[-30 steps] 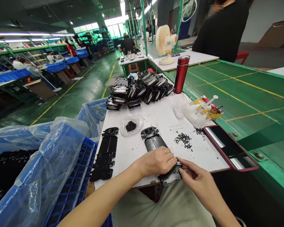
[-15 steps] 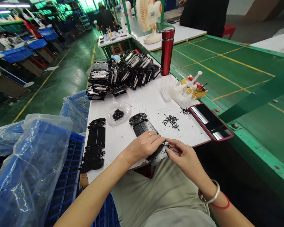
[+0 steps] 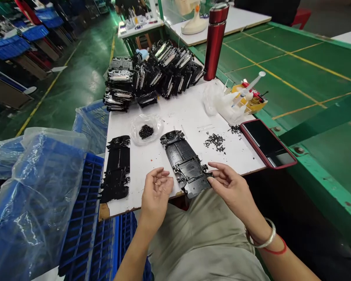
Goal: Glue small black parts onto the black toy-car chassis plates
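Note:
A black plastic model car chassis [image 3: 190, 168] lies at the front edge of the white table, its near end jutting slightly over. To its left, my left hand [image 3: 157, 191] is raised with loosely curled fingers, apart from the chassis and holding nothing. My right hand [image 3: 229, 185] is at the chassis's right edge, thumb and forefinger apart; the thumb tip appears to touch its corner. A second black chassis [image 3: 117, 169] rests at the table's left edge. Small black parts sit in a clear plastic bag [image 3: 146, 132], and more form a loose pile [image 3: 215, 142] on the right.
Stacked chassis [image 3: 160, 74] fill the table's far side beside a red flask [image 3: 215, 43]. A yellow tray [image 3: 253, 102] with a syringe and a phone [image 3: 267, 143] lie along the right edge. Blue crates [image 3: 82, 203] with plastic sheeting stand left.
My left hand has lifted off the chassis and moved left, its fingers opening. My right hand stays near the chassis's right edge. The view has tilted down somewhat.

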A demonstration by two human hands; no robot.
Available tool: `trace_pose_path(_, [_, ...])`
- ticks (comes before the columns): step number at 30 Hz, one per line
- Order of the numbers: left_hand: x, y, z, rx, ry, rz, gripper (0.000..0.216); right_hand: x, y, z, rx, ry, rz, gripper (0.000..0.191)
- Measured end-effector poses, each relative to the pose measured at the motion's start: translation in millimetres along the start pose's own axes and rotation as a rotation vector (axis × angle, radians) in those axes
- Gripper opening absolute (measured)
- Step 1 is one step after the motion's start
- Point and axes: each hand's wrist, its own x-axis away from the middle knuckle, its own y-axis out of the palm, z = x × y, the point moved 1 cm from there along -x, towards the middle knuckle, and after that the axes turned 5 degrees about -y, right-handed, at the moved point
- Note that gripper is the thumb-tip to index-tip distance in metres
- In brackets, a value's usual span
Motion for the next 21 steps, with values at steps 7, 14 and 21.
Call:
trace_pose_path(7, [21.7, 27.5, -11.7, 0.293, -0.289, -0.246, 0.072, 5.5, 3.9, 4.4, 0.026, -0.017, -0.005, 0.041])
trace_pose_path(14, [23.7, 32.2, -20.6, 0.274, -0.228, -0.270, 0.066, 10.1, 0.6, 7.7, 0.076, 0.004, -0.074, 0.044])
trace_pose_path(21, [25.5, 27.2, -24.3, 0.280, -0.214, -0.299, 0.068, 0.1, -26.0, -5.8, 0.167, 0.027, -0.262, 0.057])
